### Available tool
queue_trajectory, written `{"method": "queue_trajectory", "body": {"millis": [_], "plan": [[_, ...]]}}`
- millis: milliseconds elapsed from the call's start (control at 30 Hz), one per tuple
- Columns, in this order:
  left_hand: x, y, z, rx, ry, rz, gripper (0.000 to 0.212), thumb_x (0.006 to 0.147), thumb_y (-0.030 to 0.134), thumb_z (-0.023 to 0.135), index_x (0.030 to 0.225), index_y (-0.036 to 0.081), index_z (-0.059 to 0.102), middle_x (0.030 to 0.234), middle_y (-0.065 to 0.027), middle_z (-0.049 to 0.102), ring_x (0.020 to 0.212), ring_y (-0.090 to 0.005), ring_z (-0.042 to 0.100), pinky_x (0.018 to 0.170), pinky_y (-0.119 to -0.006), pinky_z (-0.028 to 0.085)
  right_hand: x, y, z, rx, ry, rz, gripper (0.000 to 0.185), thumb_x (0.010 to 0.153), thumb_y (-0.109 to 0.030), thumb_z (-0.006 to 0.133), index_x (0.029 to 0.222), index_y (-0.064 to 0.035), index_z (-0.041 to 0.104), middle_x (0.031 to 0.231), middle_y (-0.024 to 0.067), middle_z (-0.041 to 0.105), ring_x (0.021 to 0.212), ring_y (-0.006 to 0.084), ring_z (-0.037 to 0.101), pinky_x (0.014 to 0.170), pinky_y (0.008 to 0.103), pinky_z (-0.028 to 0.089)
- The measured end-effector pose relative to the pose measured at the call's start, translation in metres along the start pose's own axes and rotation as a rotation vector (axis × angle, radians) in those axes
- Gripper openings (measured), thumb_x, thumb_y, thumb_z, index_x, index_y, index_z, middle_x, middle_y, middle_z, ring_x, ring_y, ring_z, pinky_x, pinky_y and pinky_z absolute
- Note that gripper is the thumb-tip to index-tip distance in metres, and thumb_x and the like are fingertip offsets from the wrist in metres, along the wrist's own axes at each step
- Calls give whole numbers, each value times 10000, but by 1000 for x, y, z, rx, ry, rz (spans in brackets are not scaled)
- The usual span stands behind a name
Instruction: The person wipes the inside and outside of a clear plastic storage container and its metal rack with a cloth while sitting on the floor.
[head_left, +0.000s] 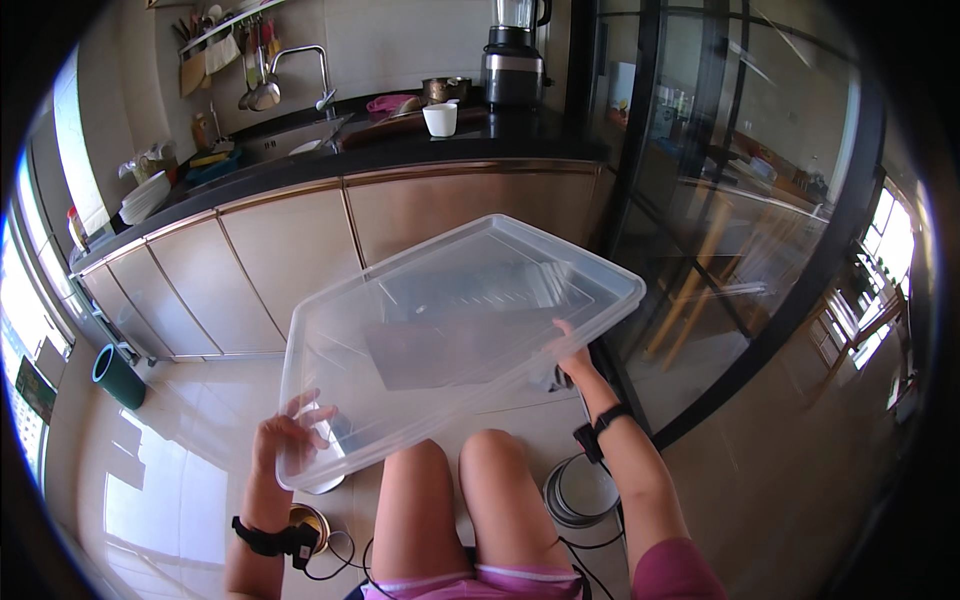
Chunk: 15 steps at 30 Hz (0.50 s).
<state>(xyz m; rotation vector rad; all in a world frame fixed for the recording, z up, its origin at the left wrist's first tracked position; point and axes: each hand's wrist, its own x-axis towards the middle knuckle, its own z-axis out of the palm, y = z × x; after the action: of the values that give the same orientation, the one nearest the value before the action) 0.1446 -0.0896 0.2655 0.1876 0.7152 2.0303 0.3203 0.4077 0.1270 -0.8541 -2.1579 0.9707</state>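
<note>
A large translucent plastic storage-box lid or shallow bin (465, 367) is held tilted above my knees, its rim running all around. My left hand (289, 439) grips its near left corner, some fingers seen blurred through the plastic. At the right edge, my right hand (571, 354) holds the same piece, partly hidden behind it. Through the plastic shows a grey, box-like shape, too blurred to name. Below the left corner, a pale rounded edge (327, 487) shows on the floor.
Metal bowls or pots (581, 491) stand right of my legs, a gold-coloured bowl (309, 525) left. Cables (352, 551) lie near both thighs. Ahead is a black counter (480, 146) with a white cup (440, 120) and blender (514, 75). A glass partition (697, 247) stands right, a green bin (120, 379) left.
</note>
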Motion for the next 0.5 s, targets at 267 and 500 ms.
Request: {"method": "queue_trajectory", "body": {"millis": [267,500], "plan": [[10,-6,-24,21,58,-10,605,634,-27,364,1238,-55,382,1037,-317,569,632,-384,642,502,-380,551,63,18,73,-526,-136,-28,639,719,-117,587,1303,-167,331,1125,124,569,1025,339,553,808,425,452],[28,-27,-16,96,115,-5,596,628,-40,396,1225,-37,402,959,-304,598,560,-375,630,456,-371,534,33,-6,59,-489,-225,-1,544,731,-97,581,1236,-177,397,1091,119,583,991,318,570,813,407,456]]}}
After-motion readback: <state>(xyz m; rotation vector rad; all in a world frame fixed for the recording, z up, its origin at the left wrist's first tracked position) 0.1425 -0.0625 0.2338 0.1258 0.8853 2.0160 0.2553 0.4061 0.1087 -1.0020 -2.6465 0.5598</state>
